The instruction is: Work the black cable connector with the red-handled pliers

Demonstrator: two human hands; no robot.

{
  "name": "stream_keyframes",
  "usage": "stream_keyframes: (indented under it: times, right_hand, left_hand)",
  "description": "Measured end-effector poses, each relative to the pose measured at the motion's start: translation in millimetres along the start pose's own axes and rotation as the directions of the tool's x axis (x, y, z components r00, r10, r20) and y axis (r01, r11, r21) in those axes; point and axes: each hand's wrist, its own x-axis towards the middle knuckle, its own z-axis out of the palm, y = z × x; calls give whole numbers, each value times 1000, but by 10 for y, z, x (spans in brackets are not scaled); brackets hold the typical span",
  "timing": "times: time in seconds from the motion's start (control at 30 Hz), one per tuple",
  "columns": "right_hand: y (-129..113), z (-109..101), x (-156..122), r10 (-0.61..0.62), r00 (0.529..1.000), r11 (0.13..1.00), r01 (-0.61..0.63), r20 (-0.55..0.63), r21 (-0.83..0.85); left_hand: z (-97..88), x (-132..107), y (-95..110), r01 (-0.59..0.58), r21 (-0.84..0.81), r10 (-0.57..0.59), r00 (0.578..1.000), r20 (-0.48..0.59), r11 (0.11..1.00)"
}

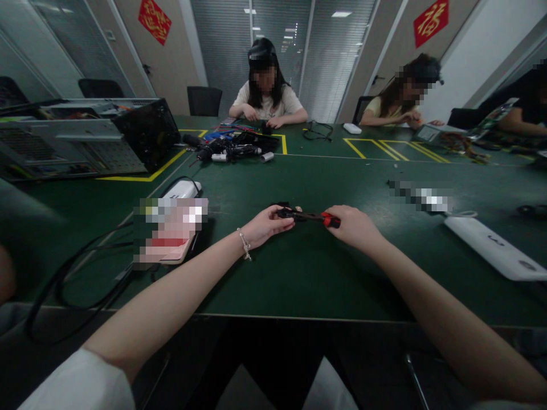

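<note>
Grip: our left hand (267,225) pinches a black part (284,214), our right hand (354,225) grasps a red-handled tool (329,220) | Place: between both hands, over the green table (307,279) | Method: we should brace the part, keeping the tool aligned.

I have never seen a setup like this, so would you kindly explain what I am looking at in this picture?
There is no robot here: a camera worn on a person's head looks forward and down at their own bare hands. The left hand, with a silver bracelet at its wrist, holds a small black piece, too small to identify. The right hand grips a dark slim tool with a red-and-black handle.

Both are above a green table. To the right lies a white rectangular device; at the far left sits a grey metal computer case. Farther back is a pile of black cables.
</note>
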Motion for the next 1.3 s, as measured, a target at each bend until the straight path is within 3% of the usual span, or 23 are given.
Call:
stream_keyframes:
  times: [0.33,0.57,0.87,1.13,1.3]
  right_hand:
    - [13,-5,7,-55,997,996,51,-47,-77]
    - [-13,9,10,50,997,998,-52,55,25]
    - [31,9,4,-65,997,996,62,-48,-56]
    - [4,23,14,24,999,999,-26,41,40]
    - [20,19,12,-28,999,999,27,-27,-27]
  left_hand:
    - [28,25,-23,-14,-12,13,1000,-22,1000]
    - [6,18,-16,-1,-7,1,1000,-12,1000]
    - [8,14,-14,-6,2,6,1000,-11,1000]
    - [12,19,-17,-8,-1,8,1000,-18,1000]
    - [35,21,-22,-14,-10,13,999,-43,1000]
